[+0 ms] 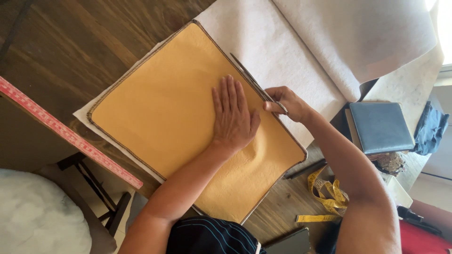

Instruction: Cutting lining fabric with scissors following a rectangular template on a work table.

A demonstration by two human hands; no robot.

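Observation:
A mustard-yellow fabric panel [160, 113] with dark stitched edges lies on white felt-like sheeting [282, 51] on a dark wooden table. My left hand [233, 115] presses flat on the yellow panel, fingers spread. My right hand [286, 102] grips a pair of scissors [249, 77], whose blades run along the panel's far edge over the white sheeting.
A dark blue book [380, 127] lies at the right, with a blue cloth [431, 129] beyond it. A yellow tape measure [327, 195] coils near the table's edge. A red ruler strip [66, 134] runs along the left edge. A white cushion [37, 216] sits lower left.

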